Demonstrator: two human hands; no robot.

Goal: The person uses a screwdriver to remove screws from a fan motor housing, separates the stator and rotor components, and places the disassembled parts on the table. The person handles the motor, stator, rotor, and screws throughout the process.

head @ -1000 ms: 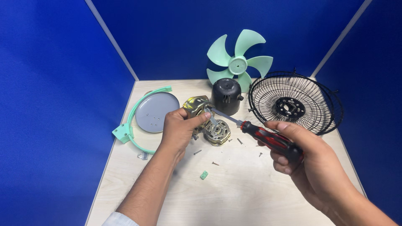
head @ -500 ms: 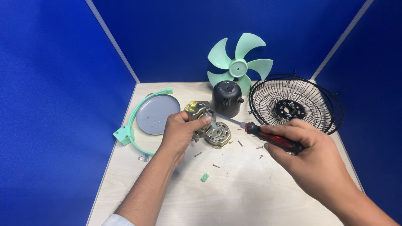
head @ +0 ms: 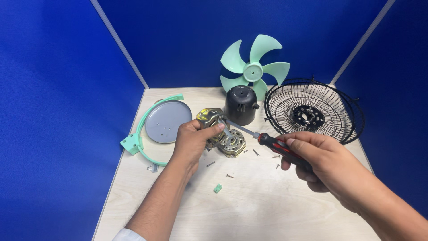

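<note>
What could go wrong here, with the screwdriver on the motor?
The screwdriver tip sits close to the left hand gripping the motor; a slip might jab its thumb. Loose screws lie scattered on the table and might roll off or get lost.

bright, even light from overhead, no glare. soft short shadows under the left hand point(head: 192, 142) and right hand point(head: 322, 161) on the table point(head: 267, 209). sharp focus across the frame; slight wide-angle stretch at the table's near corners, blue walls evenly lit.
</note>
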